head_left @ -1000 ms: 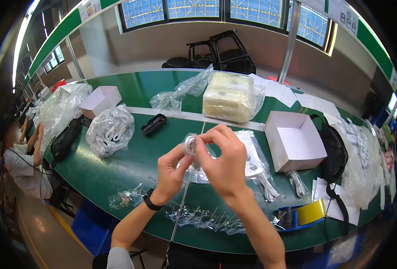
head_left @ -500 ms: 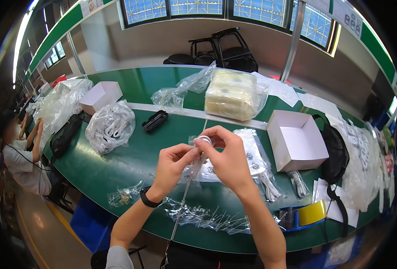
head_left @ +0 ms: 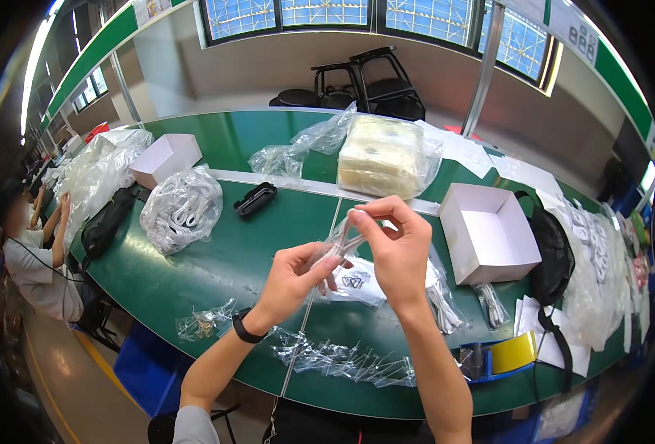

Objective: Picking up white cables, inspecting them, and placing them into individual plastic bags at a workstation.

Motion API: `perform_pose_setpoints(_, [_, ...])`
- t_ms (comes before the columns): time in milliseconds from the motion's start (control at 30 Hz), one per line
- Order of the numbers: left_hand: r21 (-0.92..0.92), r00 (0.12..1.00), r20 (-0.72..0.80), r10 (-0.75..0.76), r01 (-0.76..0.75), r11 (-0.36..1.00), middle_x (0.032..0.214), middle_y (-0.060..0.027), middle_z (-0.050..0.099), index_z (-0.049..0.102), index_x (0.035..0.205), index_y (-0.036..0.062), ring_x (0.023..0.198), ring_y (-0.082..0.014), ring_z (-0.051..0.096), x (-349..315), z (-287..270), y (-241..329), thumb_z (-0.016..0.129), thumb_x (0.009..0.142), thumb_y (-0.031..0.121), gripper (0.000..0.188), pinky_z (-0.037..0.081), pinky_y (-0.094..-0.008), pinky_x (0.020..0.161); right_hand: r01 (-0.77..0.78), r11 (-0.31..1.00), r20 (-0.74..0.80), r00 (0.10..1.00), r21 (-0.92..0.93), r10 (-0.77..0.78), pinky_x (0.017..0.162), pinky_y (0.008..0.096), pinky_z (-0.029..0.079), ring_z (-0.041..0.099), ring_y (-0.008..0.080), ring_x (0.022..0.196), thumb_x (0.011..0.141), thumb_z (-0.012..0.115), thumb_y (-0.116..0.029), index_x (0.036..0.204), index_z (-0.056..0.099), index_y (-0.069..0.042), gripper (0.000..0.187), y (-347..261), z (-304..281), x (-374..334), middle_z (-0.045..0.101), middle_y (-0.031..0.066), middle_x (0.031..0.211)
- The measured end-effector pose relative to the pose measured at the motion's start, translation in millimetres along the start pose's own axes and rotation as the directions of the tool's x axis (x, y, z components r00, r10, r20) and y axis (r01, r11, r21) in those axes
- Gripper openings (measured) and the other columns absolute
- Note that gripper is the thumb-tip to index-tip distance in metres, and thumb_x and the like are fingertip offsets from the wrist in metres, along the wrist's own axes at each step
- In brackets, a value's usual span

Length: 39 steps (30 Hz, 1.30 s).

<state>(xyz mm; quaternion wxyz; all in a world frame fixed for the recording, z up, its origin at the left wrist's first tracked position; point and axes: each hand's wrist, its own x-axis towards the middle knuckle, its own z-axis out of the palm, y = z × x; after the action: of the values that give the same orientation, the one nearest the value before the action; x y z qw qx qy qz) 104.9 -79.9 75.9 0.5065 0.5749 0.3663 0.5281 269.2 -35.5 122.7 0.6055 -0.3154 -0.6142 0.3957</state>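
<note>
A bundled white cable (head_left: 340, 240) is held up above the table, with clear plastic about its lower part. My left hand (head_left: 292, 280) is closed round the lower part, its thumb over the front. Pinched between thumb and forefinger, the upper end is in my right hand (head_left: 400, 248). Below the hands lie white printed plastic bags (head_left: 357, 282), partly covered by them. Right of my right wrist are bagged white cables (head_left: 443, 307) and another small cable bundle (head_left: 492, 305). Many clear plastic strips with wire ties (head_left: 342, 361) lie near the front edge.
On the green table (head_left: 224, 277) a bag of white cables (head_left: 183, 209) and a black case (head_left: 255, 200) lie left. A wrapped pale block (head_left: 379, 155) stands behind; a white open box (head_left: 489, 233), black bag (head_left: 553, 255) and yellow tape roll (head_left: 514, 353) are right. A co-worker (head_left: 38, 259) sits far left.
My right hand has risen and shifted right, with the cable's upper end. My left hand now sits around its lower part, and the hands are farther apart.
</note>
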Motion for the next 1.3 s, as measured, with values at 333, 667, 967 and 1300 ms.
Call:
perform_pose_setpoints(333, [-0.050, 0.997, -0.054, 0.057, -0.060, 0.997, 0.098, -0.0158, 0.070, 0.059, 0.118, -0.0076, 0.080, -0.0178, 0.069, -5.5, 9.6, -1.7, 0.061, 0.095, 0.014, 0.031, 0.055, -0.0268, 0.071, 0.006, 0.998, 0.112, 0.994, -0.056, 0.000, 0.071, 0.0257, 0.052, 0.063, 0.0124, 0.080, 0.083, 0.073, -0.004, 0.085, 0.067, 0.002, 0.008, -4.0, -10.8, 6.5, 0.063, 0.0062, 0.093])
perform_pose_setpoints(667, [-0.069, 0.990, -0.136, 0.023, -0.033, 0.997, 0.095, -0.0124, 0.071, 0.064, 0.108, -0.0063, 0.080, -0.0158, 0.069, -0.4, 4.4, -8.3, 0.060, 0.095, 0.010, 0.021, 0.054, -0.0262, 0.072, 0.055, 0.963, 0.381, 0.923, -0.262, 0.051, 0.079, 0.0308, 0.052, 0.064, 0.0177, 0.092, 0.085, 0.071, -0.014, 0.089, 0.070, 0.001, 0.015, -1.1, -13.2, 3.0, 0.064, 0.0092, 0.102])
perform_pose_setpoints(967, [0.004, 0.959, -0.262, 0.106, -0.109, 0.994, 0.088, -0.0059, 0.070, 0.067, 0.104, -0.0052, 0.079, -0.0088, 0.065, 2.8, -0.9, -15.4, 0.064, 0.094, 0.009, 0.018, 0.052, -0.0219, 0.072, -0.099, 0.940, 0.294, 0.935, -0.328, 0.201, 0.077, 0.0303, 0.055, 0.067, 0.0197, 0.084, 0.086, 0.071, -0.018, 0.093, 0.064, 0.006, 0.026, -9.3, -7.0, -1.4, 0.067, 0.0136, 0.096])
perform_pose_setpoints(1300, [0.183, 0.880, -0.380, 0.284, -0.230, 0.956, 0.089, -0.0074, 0.071, 0.071, 0.093, -0.0052, 0.080, -0.0082, 0.063, 1.5, -2.0, 1.7, 0.061, 0.095, 0.009, 0.017, 0.050, -0.0214, 0.072, 0.270, 0.876, 0.348, 0.929, -0.399, -0.127, 0.065, 0.0307, 0.051, 0.066, 0.0233, 0.073, 0.087, 0.067, -0.009, 0.085, 0.066, 0.004, 0.013, -15.8, -4.8, -2.0, 0.066, 0.0131, 0.080])
